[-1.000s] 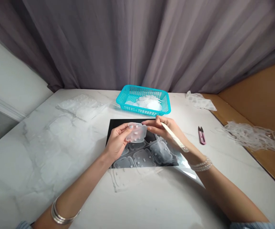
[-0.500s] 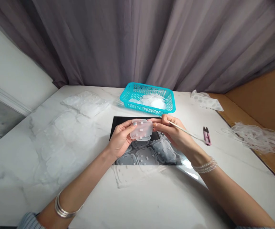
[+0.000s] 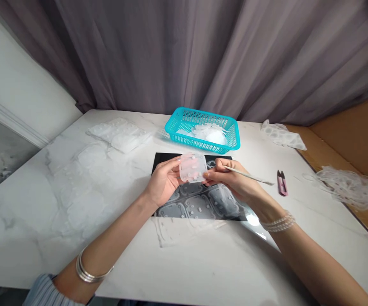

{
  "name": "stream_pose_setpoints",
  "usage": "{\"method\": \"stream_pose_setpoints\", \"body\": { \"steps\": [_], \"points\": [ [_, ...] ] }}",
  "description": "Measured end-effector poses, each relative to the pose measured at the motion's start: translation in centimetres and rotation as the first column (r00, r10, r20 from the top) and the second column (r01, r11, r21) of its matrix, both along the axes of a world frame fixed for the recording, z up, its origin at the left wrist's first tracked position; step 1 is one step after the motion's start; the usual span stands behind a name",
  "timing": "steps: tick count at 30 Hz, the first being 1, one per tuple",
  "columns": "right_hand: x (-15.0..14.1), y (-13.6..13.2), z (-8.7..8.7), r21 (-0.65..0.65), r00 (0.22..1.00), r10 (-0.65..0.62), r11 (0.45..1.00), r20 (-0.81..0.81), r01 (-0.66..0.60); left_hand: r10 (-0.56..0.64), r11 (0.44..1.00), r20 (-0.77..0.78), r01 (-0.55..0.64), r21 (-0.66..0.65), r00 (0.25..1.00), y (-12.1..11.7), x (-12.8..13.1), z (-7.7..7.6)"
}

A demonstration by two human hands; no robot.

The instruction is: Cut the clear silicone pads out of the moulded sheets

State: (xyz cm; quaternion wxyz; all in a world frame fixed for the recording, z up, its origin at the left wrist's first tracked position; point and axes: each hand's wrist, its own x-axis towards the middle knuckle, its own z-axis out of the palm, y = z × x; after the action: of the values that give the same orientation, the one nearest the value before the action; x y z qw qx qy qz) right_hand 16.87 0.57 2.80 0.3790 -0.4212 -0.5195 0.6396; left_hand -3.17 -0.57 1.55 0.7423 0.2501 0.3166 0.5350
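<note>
My left hand (image 3: 164,180) is closed on the left side of a translucent, rounded-square plastic or silicone piece (image 3: 193,168), thumb in front and fingers behind. Small raised knobs and slots show on its face. My right hand (image 3: 231,176) grips a thin pale stick-like tool (image 3: 247,173), whose back end points toward the right. Its working end is hidden by the fingers. The right thumb touches the piece's lower right corner. Beneath both hands lies a black mat (image 3: 162,158) with a translucent sheet (image 3: 199,207) of similar rounded-square shapes over its lower part.
Behind the mat stands a turquoise basket (image 3: 203,145) with white translucent pieces inside. Pink-handled thread snips (image 3: 282,185) lie to the right. Clear sheets (image 3: 120,136) spread over the left side. Cut-out scraps (image 3: 352,187) lie at the right edge by brown cardboard (image 3: 349,123).
The piece has been raised slightly and turned in my fingers. My right thumb has moved to its lower corner, and the stick has tilted flatter. The whole view has shifted a little.
</note>
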Motion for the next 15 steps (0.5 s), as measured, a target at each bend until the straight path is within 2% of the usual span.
{"method": "stream_pose_setpoints", "body": {
  "steps": [9,12,15],
  "points": [
    [0.0,0.3,-0.6,-0.018,1.000,-0.017,1.000,0.016,0.017,-0.036,0.997,0.038,0.038,-0.061,0.999,0.1,-0.1,0.5],
    [0.1,0.4,-0.6,0.063,0.999,-0.033,0.997,-0.011,0.033,-0.060,0.997,0.043,0.062,-0.044,0.997,0.1,-0.3,0.4],
    [0.2,2.5,-0.4,0.199,0.986,-0.152,0.967,-0.060,0.161,-0.069,0.997,0.050,0.071,-0.028,0.996,0.3,-0.5,0.2]
  ]
}}
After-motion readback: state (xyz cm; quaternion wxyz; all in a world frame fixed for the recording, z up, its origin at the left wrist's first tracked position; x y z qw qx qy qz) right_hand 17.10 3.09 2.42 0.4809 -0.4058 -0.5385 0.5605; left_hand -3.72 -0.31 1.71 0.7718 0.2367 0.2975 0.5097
